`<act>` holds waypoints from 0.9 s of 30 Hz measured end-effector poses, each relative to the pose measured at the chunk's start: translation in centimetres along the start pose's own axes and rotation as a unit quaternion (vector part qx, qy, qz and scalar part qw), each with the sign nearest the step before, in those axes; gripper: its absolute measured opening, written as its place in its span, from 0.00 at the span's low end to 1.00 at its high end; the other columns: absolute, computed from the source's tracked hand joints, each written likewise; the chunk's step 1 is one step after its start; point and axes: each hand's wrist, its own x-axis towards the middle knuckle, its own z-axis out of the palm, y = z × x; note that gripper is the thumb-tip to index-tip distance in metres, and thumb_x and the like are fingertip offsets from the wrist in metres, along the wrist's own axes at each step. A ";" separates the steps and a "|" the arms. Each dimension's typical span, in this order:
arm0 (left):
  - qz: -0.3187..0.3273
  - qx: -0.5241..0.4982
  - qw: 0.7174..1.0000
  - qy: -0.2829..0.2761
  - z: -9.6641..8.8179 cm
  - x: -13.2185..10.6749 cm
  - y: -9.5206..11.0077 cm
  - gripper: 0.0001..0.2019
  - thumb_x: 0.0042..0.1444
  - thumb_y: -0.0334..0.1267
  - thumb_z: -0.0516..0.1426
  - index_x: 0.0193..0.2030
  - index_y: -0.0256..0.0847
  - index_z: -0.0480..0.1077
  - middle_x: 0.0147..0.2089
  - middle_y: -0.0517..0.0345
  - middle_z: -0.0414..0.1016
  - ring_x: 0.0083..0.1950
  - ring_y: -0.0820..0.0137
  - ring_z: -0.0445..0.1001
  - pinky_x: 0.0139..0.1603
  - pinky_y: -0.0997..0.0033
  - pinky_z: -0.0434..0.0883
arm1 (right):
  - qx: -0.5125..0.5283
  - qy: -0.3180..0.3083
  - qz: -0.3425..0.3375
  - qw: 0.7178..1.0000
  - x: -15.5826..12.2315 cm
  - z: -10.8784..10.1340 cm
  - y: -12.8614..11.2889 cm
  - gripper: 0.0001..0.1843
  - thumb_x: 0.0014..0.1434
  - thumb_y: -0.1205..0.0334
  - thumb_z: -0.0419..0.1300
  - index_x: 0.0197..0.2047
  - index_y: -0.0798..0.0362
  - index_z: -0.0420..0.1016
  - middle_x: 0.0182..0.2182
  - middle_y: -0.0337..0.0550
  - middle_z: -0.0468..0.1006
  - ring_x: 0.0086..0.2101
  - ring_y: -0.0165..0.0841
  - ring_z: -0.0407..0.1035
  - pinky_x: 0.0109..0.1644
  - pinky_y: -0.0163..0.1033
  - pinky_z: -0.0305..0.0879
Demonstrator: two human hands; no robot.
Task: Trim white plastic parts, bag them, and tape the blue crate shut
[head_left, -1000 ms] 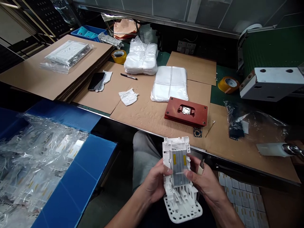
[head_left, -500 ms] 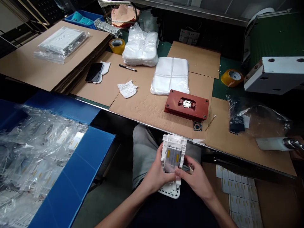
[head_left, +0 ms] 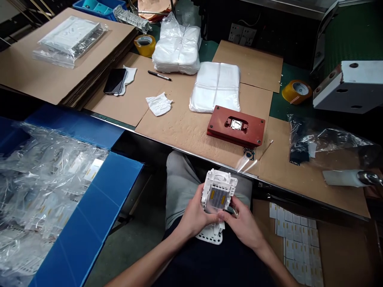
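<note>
Above my lap, a white plastic housing point(head_left: 220, 181) is held between both hands, tilted, its far end toward the table. A clear panel with two yellow strips point(head_left: 218, 197) lies in its middle. My left hand point(head_left: 191, 217) grips the housing's left side, its thumb across the near end of the panel. My right hand point(head_left: 243, 225) closes round the right side, thumb tip meeting the left thumb. By the right fingers shows a small pale piece point(head_left: 236, 212) that I cannot make out. Below the hands juts a white slotted plate point(head_left: 211, 236).
Across the table lie a red fixture block point(head_left: 220, 123), white bag bundles point(head_left: 206, 87), a cotton swab point(head_left: 266, 149) and thin white strips point(head_left: 247, 164) at the edge. A blue bin point(head_left: 98, 211) of bagged parts stands left. Rows of small panels point(head_left: 296, 239) lie lower right.
My view has tilted down slightly. Both hands keep their hold on the housing, which has turned a little. The white shape at the table edge now appears as separate thin strips.
</note>
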 end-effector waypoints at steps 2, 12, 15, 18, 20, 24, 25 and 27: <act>0.002 -0.004 1.000 -0.005 0.0 0.0 -0.2 0.40 0.41 0.33 0.73 0.62 0.44 0.65 0.53 0.51 0.79 0.52 0.54 0.75 0.52 0.64 0.68 | -0.023 0.002 -0.001 1.000 -0.2 0.1 0.2 0.20 0.59 0.65 0.63 0.56 0.49 0.75 0.53 0.45 0.81 0.53 0.45 0.74 0.57 0.48 0.69; -0.013 0.028 0.999 -0.019 -0.4 1.1 -1.2 0.44 0.38 0.33 0.74 0.62 0.44 0.61 0.52 0.51 0.78 0.53 0.53 0.75 0.53 0.61 0.70 | -0.032 -0.018 -0.025 0.999 1.1 0.0 0.6 0.20 0.61 0.62 0.64 0.56 0.52 0.74 0.50 0.48 0.82 0.52 0.46 0.75 0.56 0.48 0.71; -0.024 0.030 0.999 -0.021 -0.4 1.3 -1.4 0.44 0.38 0.35 0.75 0.61 0.45 0.60 0.54 0.52 0.77 0.54 0.55 0.76 0.54 0.61 0.71 | -0.014 -0.047 -0.023 0.999 1.3 -0.6 0.4 0.20 0.61 0.61 0.64 0.57 0.50 0.74 0.52 0.47 0.81 0.54 0.45 0.74 0.58 0.48 0.69; -0.030 0.028 0.999 -0.022 -0.2 1.1 -1.4 0.43 0.38 0.34 0.75 0.60 0.46 0.60 0.53 0.55 0.78 0.54 0.56 0.76 0.53 0.62 0.72 | -0.008 -0.060 -0.028 0.998 0.9 -0.9 0.3 0.20 0.62 0.62 0.64 0.57 0.50 0.74 0.54 0.46 0.80 0.54 0.44 0.74 0.59 0.48 0.69; -0.031 0.024 0.999 -0.023 -0.1 1.0 -1.6 0.43 0.36 0.32 0.75 0.59 0.46 0.61 0.52 0.56 0.78 0.53 0.57 0.76 0.52 0.62 0.72 | -0.017 -0.045 -0.036 0.998 0.5 -0.7 0.5 0.20 0.62 0.62 0.64 0.57 0.49 0.74 0.53 0.46 0.81 0.53 0.44 0.75 0.57 0.47 0.70; -0.031 -0.003 0.999 -0.035 -0.2 0.9 -2.2 0.43 0.36 0.31 0.75 0.59 0.46 0.61 0.51 0.57 0.77 0.53 0.57 0.76 0.52 0.62 0.72 | -0.053 -0.001 -0.049 0.997 -0.1 0.1 1.3 0.19 0.61 0.63 0.63 0.57 0.50 0.74 0.50 0.46 0.83 0.49 0.45 0.77 0.51 0.45 0.73; -0.033 -0.008 0.999 -0.036 -0.3 0.9 -2.4 0.43 0.37 0.31 0.74 0.59 0.46 0.60 0.50 0.57 0.77 0.53 0.57 0.76 0.52 0.62 0.73 | -0.057 0.004 -0.052 0.997 -0.1 0.4 1.5 0.19 0.61 0.63 0.63 0.56 0.50 0.74 0.49 0.47 0.83 0.48 0.45 0.77 0.50 0.45 0.74; -0.041 -0.013 0.998 -0.036 -0.5 1.1 -2.8 0.42 0.37 0.30 0.74 0.58 0.45 0.60 0.49 0.56 0.77 0.51 0.56 0.77 0.50 0.62 0.73 | -0.056 0.008 -0.053 0.997 0.2 0.8 2.0 0.18 0.61 0.63 0.64 0.54 0.52 0.75 0.48 0.48 0.83 0.46 0.46 0.78 0.49 0.46 0.74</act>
